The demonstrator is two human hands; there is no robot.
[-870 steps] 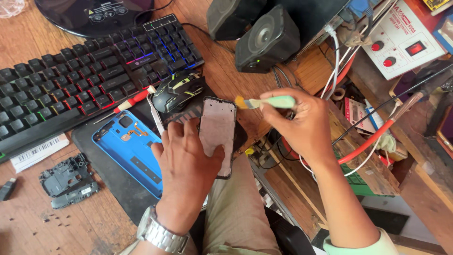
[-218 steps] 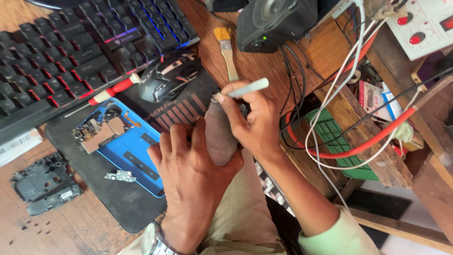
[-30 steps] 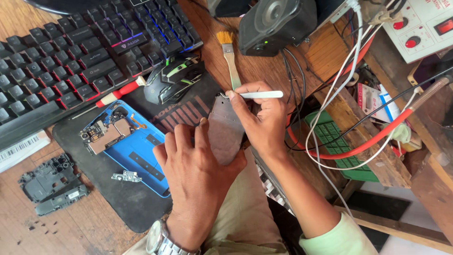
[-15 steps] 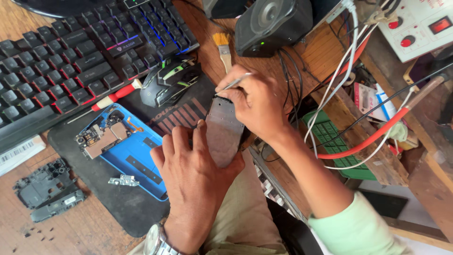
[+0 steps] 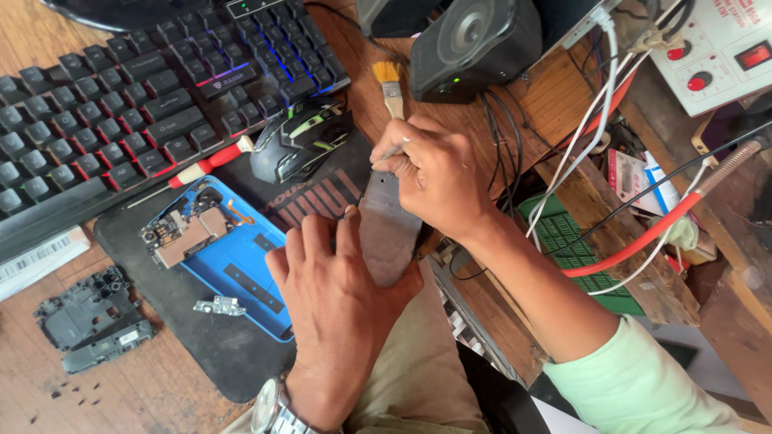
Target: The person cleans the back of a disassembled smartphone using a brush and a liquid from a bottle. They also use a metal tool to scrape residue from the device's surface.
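The left hand (image 5: 338, 301) is closed around the lower part of a flat grey phone panel (image 5: 388, 229), fingers along its left edge and thumb at its base, holding it tilted over the table's front edge and the person's lap. The right hand (image 5: 434, 181) is pinched shut on a thin metal tool (image 5: 392, 150), whose tip meets the panel's upper end; what kind of tool it is cannot be made out, as the fingers hide most of it.

No containers are in view. Left of the left hand, a blue opened phone body (image 5: 229, 257) lies on a black mat (image 5: 201, 337), its circuit board (image 5: 181, 235) exposed at the upper end. A small metal bracket (image 5: 219, 305) rests on the blue body. A red-and-white screwdriver (image 5: 201, 169) lies between the mat and the black keyboard (image 5: 121, 96). A black mouse (image 5: 301, 138) sits just above the panel. A small brush (image 5: 390, 84) lies beside the right hand, below a black speaker (image 5: 478, 44).

Black plastic phone parts (image 5: 84, 317) lie on the wood, lower left. Right of the forearm are tangled cables (image 5: 595, 120), an orange cable (image 5: 635, 241) and a green board (image 5: 571, 241), partly covered. A white power unit (image 5: 716, 48) is cut off at the upper right.
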